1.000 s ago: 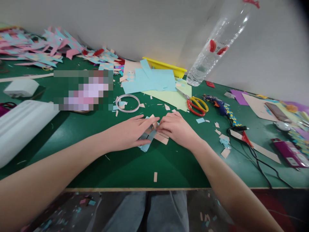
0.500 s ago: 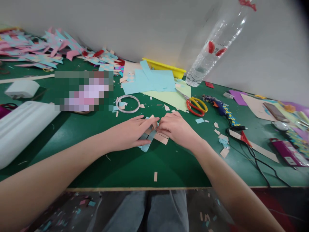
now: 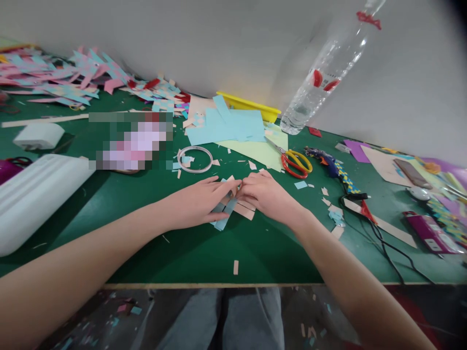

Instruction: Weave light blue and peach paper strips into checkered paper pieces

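Light-blue and peach paper strips (image 3: 225,219) cross each other on the green table near the middle, partly hidden beneath my hands. My left hand (image 3: 199,200) holds the strips from the left, its thumb below and index finger stretched over them. From the right, my right hand (image 3: 261,193) has its fingers bunched in a pinch at the strips' upper right part, near the left fingertips. What exactly lies in that pinch is mostly covered. Two peach strip ends (image 3: 245,209) stick out under the right fingers.
Behind the hands are a silvery ring (image 3: 195,170), scissors (image 3: 295,163), blue paper sheets (image 3: 237,127) and a leaning plastic bottle (image 3: 310,97). A glue gun (image 3: 328,163) with a black cable lies right. Left are a white box-like object (image 3: 40,199) and piled woven paper pieces (image 3: 87,73).
Both hands stay on the paper strips with hardly any finger movement. The whole view has shifted slightly.
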`<state>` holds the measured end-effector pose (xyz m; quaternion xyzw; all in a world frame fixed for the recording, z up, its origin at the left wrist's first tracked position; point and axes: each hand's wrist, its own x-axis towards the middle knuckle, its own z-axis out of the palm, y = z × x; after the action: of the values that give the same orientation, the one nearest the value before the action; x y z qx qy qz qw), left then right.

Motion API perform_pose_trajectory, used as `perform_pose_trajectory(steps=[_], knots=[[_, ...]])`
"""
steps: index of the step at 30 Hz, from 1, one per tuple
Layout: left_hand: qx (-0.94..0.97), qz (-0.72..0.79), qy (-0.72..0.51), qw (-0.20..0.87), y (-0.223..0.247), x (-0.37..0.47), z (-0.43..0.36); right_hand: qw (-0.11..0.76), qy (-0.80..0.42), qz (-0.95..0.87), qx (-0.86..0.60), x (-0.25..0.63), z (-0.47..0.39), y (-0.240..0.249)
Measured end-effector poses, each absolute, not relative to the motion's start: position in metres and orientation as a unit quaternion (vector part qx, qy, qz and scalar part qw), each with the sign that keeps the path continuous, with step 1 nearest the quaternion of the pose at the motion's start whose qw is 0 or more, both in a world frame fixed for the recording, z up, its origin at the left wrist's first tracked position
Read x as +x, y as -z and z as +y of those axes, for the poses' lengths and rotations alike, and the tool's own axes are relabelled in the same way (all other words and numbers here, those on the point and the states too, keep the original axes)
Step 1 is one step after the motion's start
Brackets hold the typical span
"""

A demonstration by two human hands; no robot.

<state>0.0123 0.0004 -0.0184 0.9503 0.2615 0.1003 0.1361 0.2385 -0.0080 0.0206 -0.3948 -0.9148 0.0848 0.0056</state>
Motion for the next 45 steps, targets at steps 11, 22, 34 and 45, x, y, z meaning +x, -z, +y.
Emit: perform_pose_trajectory(steps=[11, 22, 34, 45], knots=[[0.949, 0.264, -0.092, 0.143, 0.017, 0.013, 0.002, -0.053, -0.100, -0.928, -0.356, 0.232, 0.007, -0.038], [0.948, 0.261, -0.094, 0.158, 0.015, 0.014, 0.000, -0.033, -0.091, -0.942, -0.320, 0.235, 0.007, -0.036], [0.956, 0.230, -0.120, 0.138, 0.020, 0.012, 0.003, 0.000, -0.128, -0.935, -0.332, 0.244, 0.008, -0.026], [0.972, 0.187, -0.115, 0.084, 0.019, 0.012, 0.004, 0.031, -0.159, -0.932, -0.325, 0.247, 0.010, -0.022]])
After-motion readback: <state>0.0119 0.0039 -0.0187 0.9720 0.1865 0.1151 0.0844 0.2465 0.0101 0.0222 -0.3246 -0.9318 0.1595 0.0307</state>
